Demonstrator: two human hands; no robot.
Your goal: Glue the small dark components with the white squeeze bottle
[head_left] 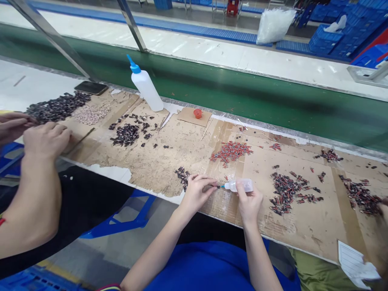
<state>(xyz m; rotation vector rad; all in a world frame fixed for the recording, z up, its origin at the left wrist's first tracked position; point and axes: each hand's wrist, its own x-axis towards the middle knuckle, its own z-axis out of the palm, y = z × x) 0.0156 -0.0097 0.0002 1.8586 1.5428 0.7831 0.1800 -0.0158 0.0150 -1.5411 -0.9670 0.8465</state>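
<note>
Between thumb and fingers, my left hand point(198, 190) pinches a small dark part point(217, 186). My right hand point(249, 202) grips a small clear squeeze bottle point(242, 185), its thin blue-green tip pointing left and meeting or nearly meeting that part. Beside my left hand lies a small pile of black parts point(182, 177). A heap of red parts point(232, 152) is just beyond both hands. Right of my right hand spreads a pile of black-and-red parts point(286, 192). Worn brown cardboard point(260, 169) covers the bench under everything.
Beyond stand a large white bottle point(148, 91) with blue nozzle and a small red cup point(198, 113). Another person's hands point(45, 135) work at left by black parts point(59, 107) and a phone point(91, 87). At right, a co-worker's hand point(384, 210) touches another pile. A green conveyor point(212, 87) runs behind.
</note>
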